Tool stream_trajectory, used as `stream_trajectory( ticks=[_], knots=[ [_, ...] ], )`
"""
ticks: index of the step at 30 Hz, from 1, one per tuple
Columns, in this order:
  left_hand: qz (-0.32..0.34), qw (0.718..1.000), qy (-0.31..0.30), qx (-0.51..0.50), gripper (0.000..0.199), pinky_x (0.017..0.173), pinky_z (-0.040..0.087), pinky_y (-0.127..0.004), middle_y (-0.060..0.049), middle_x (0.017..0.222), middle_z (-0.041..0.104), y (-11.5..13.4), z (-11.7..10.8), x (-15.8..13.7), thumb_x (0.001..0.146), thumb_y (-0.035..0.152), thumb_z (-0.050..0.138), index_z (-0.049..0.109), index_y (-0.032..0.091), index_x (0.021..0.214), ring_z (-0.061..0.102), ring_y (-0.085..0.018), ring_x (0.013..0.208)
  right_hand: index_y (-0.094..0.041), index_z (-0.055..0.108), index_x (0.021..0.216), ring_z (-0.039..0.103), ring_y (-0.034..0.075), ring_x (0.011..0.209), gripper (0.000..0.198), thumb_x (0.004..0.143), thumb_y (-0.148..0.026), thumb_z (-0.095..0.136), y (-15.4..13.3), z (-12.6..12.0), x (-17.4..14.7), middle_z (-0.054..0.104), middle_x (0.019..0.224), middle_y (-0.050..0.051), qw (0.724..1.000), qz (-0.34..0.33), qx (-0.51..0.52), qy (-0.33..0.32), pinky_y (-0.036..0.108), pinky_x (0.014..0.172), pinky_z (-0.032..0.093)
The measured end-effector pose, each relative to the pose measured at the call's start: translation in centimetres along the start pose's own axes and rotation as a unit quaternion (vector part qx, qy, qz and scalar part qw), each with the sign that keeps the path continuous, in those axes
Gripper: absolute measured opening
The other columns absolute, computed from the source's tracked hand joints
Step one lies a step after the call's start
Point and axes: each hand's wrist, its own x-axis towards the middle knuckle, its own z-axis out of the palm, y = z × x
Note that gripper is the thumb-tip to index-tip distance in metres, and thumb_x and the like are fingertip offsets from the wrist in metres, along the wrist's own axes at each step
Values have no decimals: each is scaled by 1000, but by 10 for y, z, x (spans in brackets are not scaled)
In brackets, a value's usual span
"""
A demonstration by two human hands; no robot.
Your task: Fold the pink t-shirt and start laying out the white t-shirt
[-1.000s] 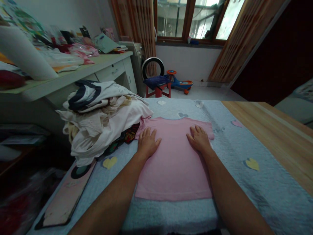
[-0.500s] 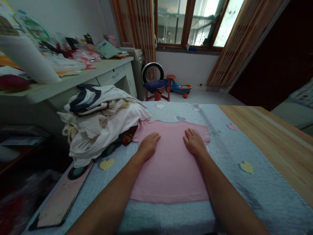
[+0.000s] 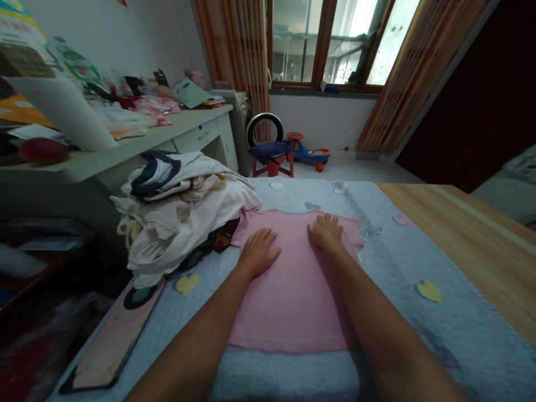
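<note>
The pink shirt (image 3: 293, 301) lies spread on a blue heart-patterned cloth (image 3: 402, 324), its neckline pointing away from the person and its hem nearest. Both hands rest palm down on its upper part: the left hand (image 3: 256, 254) is open with the thumb held apart, near the left sleeve; the right hand (image 3: 325, 231) is open too, fingers a little bent, just inside the right sleeve. Neither seems to have hold of any fabric, though whether the right fingertips pinch a little cannot be told. Pressing the cloth flat seems the step in hand, and it would go best with light, even pressure from both palms, straightening those bent fingers so they do not drag up a ridge. The left sleeve looks rumpled and deserves the most care, since it lies close against the heap of pale clothes (image 3: 205, 209); the lower right corner is behind the forearm, so its lie cannot be judged. A long pink panel (image 3: 119, 340) sits farther left, near the person, and beyond the heap stands the cluttered desk (image 3: 188, 125), well apart from the smoothing area.
</note>
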Motion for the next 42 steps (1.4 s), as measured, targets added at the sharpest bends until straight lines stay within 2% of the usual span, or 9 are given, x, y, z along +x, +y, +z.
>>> stream_trajectory(
  ticks=[3,8,14,18,22,29,32,36,42],
  knots=[
    [-5,1000,-3,2,50,117,30,-42,-10,149,47,0,-1,0,94,44,51,50,21,138,39,-26,140,-12,62,119,49,38,114,44,93,-43,45,-2,8,-5,56,124,24,998,20,6,57,52,88,43],
    [-7,1000,-10,11,51,116,30,-43,-10,150,45,1,0,0,94,45,51,49,22,139,38,-27,140,-12,62,115,50,37,111,38,92,-39,47,5,17,-5,59,119,24,996,19,15,82,48,87,42],
    [-5,999,-9,46,52,114,31,-46,-10,150,44,5,0,0,94,44,49,45,25,142,38,-29,138,-17,64,110,55,29,109,30,97,-27,39,8,21,3,64,117,16,994,-76,43,58,45,97,36],
    [-4,996,-48,69,49,102,41,-47,-10,134,56,15,-13,15,92,51,51,51,29,136,48,-32,123,-22,67,110,56,23,112,33,101,-26,35,9,23,8,66,121,10,984,-149,94,28,37,99,35],
    [-78,991,-55,98,43,94,44,-47,-14,128,58,30,-22,43,96,50,43,60,21,123,52,-34,117,-21,67,117,54,20,119,35,101,-27,36,9,26,11,63,130,9,977,-178,114,15,31,100,37],
    [-44,997,-23,64,38,113,32,-42,-16,148,45,29,1,82,96,29,46,55,15,130,38,-28,138,-21,55,133,42,27,133,42,97,-39,45,6,21,6,49,146,12,984,-170,56,-4,40,110,30],
    [-58,997,-26,40,42,112,33,-44,-13,148,46,21,12,87,97,35,45,51,18,135,39,-30,137,-19,49,139,38,28,137,48,97,-43,42,5,20,5,44,151,14,988,-149,44,-22,41,112,28],
    [-71,997,-11,37,49,116,26,-50,-8,156,37,12,24,85,98,44,42,44,24,143,27,-33,145,-14,40,147,31,29,143,59,97,-47,39,4,23,8,35,157,15,992,-113,34,-43,43,114,23],
    [-71,997,-17,27,51,117,24,-50,-7,157,35,7,27,83,98,47,41,42,25,144,24,-33,146,-10,33,152,26,32,145,69,97,-52,35,2,24,9,30,159,16,995,-62,33,-66,46,116,18]
  ],
)
